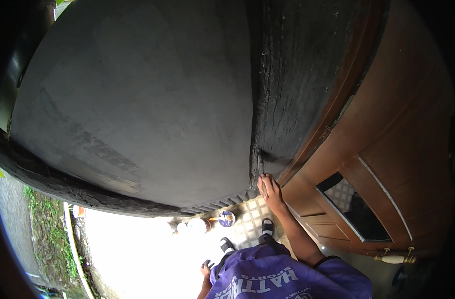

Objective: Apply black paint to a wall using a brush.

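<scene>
Purple shirt fabric (252, 274) is filling the bottom of the head view. Above it, the right hand (270, 191) is gripping a slim, dark tool (260, 163), which is pointing up along the rough black wall strip (302, 84), beside a brown door (411, 114). The left hand (206, 269) is hanging low, fingers loosely parted, while a blue-and-white tub (227, 219) is standing on the tiled floor (250, 219).

Seemingly a home: wooden door (426, 169), tiled floor (248, 225)

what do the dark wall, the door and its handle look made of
Wall: likely cement or plaster, matt dark grey, with rough streaked ridges.
Door: probably varnished wood, brown, panelled, with a soft sheen.
Handle: pale, perhaps wood or plastic, on brass-like mounts.
</scene>
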Demonstrator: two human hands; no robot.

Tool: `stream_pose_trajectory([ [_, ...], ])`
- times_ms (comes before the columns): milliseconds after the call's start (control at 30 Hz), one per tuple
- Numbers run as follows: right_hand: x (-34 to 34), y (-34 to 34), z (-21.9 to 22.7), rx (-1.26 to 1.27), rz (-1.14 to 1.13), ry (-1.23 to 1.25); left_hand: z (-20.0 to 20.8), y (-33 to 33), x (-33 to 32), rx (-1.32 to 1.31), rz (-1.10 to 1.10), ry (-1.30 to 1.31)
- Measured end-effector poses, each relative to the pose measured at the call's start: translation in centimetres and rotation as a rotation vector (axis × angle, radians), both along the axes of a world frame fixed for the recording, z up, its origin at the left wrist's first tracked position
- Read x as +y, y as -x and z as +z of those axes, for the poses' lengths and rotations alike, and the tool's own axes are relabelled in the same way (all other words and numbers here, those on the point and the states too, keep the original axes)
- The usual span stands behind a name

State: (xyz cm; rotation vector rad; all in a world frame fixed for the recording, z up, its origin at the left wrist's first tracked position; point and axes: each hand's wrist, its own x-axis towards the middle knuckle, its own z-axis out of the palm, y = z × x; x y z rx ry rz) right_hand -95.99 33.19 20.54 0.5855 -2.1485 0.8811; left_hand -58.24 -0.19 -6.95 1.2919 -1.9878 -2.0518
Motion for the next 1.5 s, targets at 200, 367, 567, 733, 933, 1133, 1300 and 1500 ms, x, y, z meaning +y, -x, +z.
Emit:
stream_pose_trajectory([
  [200, -1.0, -0.2, -10.8, -0.798, -0.144, 0.047, 0.9, 0.2, 0.6, -0.041, -0.137, 0.204],
  [367, -1.0, -2.3, -1.3, -0.077, 0.055, 0.057, 2.6, 2.2, 0.2, -0.092, 0.207, -0.208],
  [567, -0.7, 1.9, 10.6, 0.213, -0.026, 0.212, 1.2, 2.2, -0.9, -0.123, 0.158, -0.197],
  [733, -1.4, 2.0, 3.6, 0.105, -0.007, 0.172, -0.8, 1.5, -2.1, 0.01, -0.29, 0.21],
  [933, 1.2, -1.4, 5.6, -0.045, -0.006, 0.101, -1.2, 3.7, -3.2, 0.018, -0.266, 0.113],
  [1133, 4.2, 1.3, 8.6, 0.18, -0.213, 0.138, 2.0, 6.4, -1.1, -0.15, -0.069, -0.25],
  [1300, 4.2, 0.1, -3.3, -0.118, -0.156, 0.234, 3.1, 7.8, 0.0, -0.19, 0.052, -0.237],
  [1500, 3.9, -1.7, 3.8, -0.279, -0.069, 0.714, -0.2, 8.8, 0.0, -0.218, -0.031, -0.249],
])
